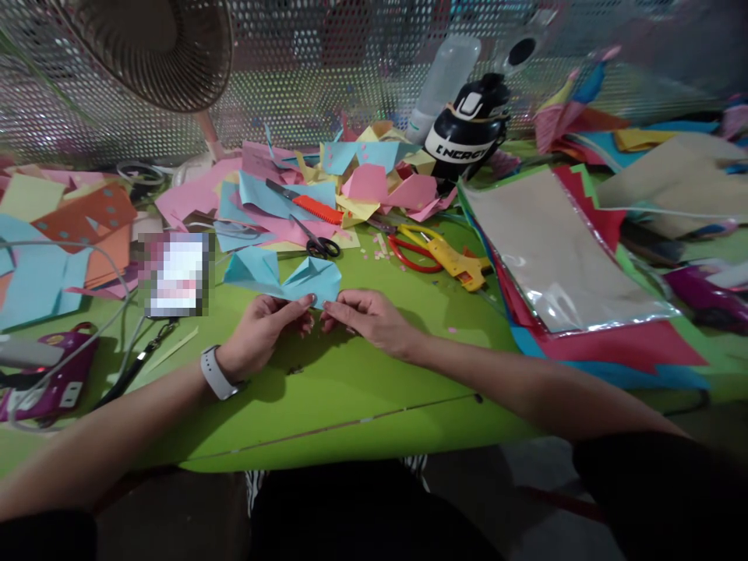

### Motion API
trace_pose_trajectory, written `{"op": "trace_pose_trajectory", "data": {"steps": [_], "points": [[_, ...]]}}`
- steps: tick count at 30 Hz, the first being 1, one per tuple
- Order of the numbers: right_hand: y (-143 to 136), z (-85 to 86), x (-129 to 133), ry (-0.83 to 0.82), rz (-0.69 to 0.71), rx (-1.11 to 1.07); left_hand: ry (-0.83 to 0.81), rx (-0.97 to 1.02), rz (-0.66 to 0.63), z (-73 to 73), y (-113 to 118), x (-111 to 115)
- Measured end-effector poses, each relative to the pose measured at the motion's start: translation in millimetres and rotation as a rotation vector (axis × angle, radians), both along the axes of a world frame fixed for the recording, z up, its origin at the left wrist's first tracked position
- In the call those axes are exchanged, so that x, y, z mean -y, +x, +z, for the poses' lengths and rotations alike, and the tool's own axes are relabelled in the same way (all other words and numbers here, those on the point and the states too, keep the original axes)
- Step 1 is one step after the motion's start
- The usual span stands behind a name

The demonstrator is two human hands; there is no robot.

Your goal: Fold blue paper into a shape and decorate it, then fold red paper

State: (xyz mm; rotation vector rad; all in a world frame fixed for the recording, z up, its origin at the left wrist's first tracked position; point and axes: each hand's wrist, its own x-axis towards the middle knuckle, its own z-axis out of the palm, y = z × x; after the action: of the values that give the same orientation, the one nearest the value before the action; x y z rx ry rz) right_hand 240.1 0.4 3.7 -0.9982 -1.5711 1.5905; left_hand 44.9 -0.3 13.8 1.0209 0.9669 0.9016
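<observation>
A bright green table (351,389) fills the middle of the view, its near edge curving across the bottom, with a thin seam running over it at about 6 o'clock. Behind it stands a perforated metal screen (304,70), and a fan (157,47) hangs in at 11 o'clock, cut off by the top edge.

Just above centre, the left hand (260,331) and the right hand (368,318) meet fingertip to fingertip, each pinching the near edge of a folded light-blue paper (286,279), which lies on the table just beyond the fingers. A white watch (215,374) sits on the left wrist.

At 12 o'clock lies a heap of pink, blue and yellow paper scraps (362,175), with small black-handled scissors (319,243) at its near side and yellow-and-red scissors (438,253) to their right. A black and white bottle (471,132) leans at 1 o'clock. At 3 o'clock a clear plastic sleeve (555,249) rests on red and blue sheets. At 9 o'clock are orange and blue sheets (64,241) and a purple tool (52,374).

A pixelated patch at 10 o'clock hides whatever is there. The right-hand clutter at 2 o'clock is smeared and hard to name. Both palms face down, so the undersides of the fingers are out of sight.
</observation>
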Motion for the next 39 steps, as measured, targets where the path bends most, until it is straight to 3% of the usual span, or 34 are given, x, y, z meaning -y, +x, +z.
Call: {"op": "trace_pose_trajectory", "data": {"steps": [4,8,13,17,26,32,39], "points": [[-0.3,-1.4,0.6,0.095,-0.047,0.025,-0.137,0.162,0.088,0.6,2.6,1.5],[-2.6,-0.8,0.7,0.304,-0.117,0.127,-0.250,0.311,0.109,0.4,5.8,5.3],[-5.2,-1.9,2.0,0.513,-0.194,0.207,-0.311,0.384,0.131,-1.2,9.3,9.2],[-7.2,-6.3,3.7,0.581,-0.226,0.266,-0.313,0.399,0.159,-1.4,11.7,10.6],[-10.2,-10.9,6.4,0.608,-0.223,0.333,-0.264,0.355,0.199,-4.9,14.4,14.2],[-9.8,-5.6,9.8,0.440,-0.200,0.268,-0.272,0.342,0.239,-3.4,16.1,14.4],[-5.0,-1.8,8.3,0.297,-0.080,0.109,-0.205,0.270,0.215,-2.6,16.4,17.4]]}}
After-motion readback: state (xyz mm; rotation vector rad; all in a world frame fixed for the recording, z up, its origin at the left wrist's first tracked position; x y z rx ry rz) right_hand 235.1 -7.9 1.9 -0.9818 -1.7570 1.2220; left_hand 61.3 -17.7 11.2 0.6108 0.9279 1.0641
